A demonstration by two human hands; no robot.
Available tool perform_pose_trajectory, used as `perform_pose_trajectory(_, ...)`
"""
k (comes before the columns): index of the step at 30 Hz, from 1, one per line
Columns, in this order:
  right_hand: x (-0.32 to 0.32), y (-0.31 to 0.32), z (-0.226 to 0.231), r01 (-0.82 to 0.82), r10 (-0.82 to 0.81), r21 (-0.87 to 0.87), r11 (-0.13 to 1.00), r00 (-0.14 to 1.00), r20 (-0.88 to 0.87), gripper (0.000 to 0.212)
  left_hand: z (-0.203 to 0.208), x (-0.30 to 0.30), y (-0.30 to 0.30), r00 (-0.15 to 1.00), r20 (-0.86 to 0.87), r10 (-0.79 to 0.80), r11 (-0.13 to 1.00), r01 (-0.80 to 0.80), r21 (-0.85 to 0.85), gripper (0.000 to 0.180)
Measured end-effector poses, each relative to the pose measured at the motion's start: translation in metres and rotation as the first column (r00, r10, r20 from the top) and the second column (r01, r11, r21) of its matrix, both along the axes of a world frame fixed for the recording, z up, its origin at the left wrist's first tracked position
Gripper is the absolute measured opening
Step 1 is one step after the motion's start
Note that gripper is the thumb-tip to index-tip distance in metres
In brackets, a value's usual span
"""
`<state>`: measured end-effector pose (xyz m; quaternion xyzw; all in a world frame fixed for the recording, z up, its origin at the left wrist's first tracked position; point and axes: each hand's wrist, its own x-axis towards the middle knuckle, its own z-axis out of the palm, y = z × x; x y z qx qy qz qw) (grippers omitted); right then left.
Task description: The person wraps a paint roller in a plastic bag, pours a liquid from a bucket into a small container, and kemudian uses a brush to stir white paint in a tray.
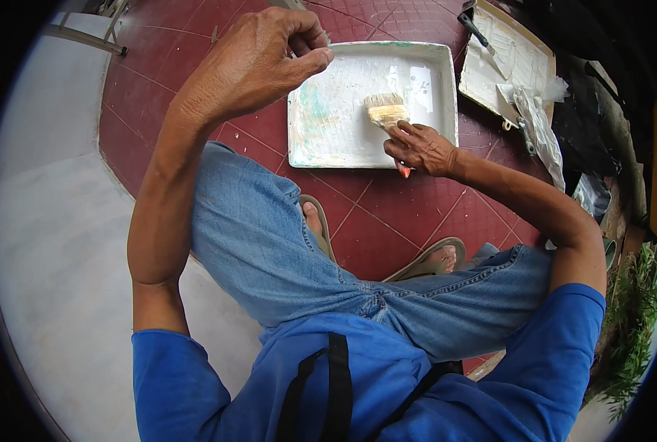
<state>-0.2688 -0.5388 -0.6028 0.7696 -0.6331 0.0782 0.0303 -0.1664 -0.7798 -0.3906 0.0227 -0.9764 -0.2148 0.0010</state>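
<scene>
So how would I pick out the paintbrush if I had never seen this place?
Find the white rectangular paint tray lying on the dark red tiled floor in front of the person's feet. The flat pale-bristled paintbrush rests its bristles inside that tray, gripped by the right hand. Unlike the black-handled scraper on the cardboard beyond, it has bristles.

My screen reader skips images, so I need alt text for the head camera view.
Seen from above, a squatting person's right hand holds a paintbrush with its bristles in a white paint tray on a red tiled floor. The left hand is raised beside the tray, fingers pinched. Another flat tray with a tool lies at upper right.
</scene>
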Motion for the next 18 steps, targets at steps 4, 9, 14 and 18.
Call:
perform_pose_trajectory(4, 0.013, 0.008, -0.016, -0.047, 0.047, 0.085, 0.995, 0.999, 0.006, 0.029, 0.000, 0.000, 0.002, 1.000, 0.023, 0.005, 1.000, -0.006, 0.006, 0.025)
perform_pose_trajectory(9, 0.020, 0.017, -0.026, -0.131, 0.116, 0.211, 0.969, 0.990, 0.085, 0.044, -0.003, -0.003, 0.002, 1.000, -0.001, -0.007, 1.000, 0.007, 0.000, 0.024)
perform_pose_trajectory(14, 0.028, 0.008, 0.017, -0.251, 0.232, 0.083, 0.964, 0.954, 0.188, 0.056, -0.006, -0.004, -0.005, 0.999, -0.038, -0.032, 0.999, 0.033, 0.034, 0.022)
perform_pose_trajectory(18, 0.007, -0.014, 0.029, -0.055, 0.060, -0.030, 0.998, 0.974, 0.217, 0.026, -0.014, -0.011, 0.005, 0.998, -0.010, -0.057, 0.997, 0.057, 0.047, 0.019)
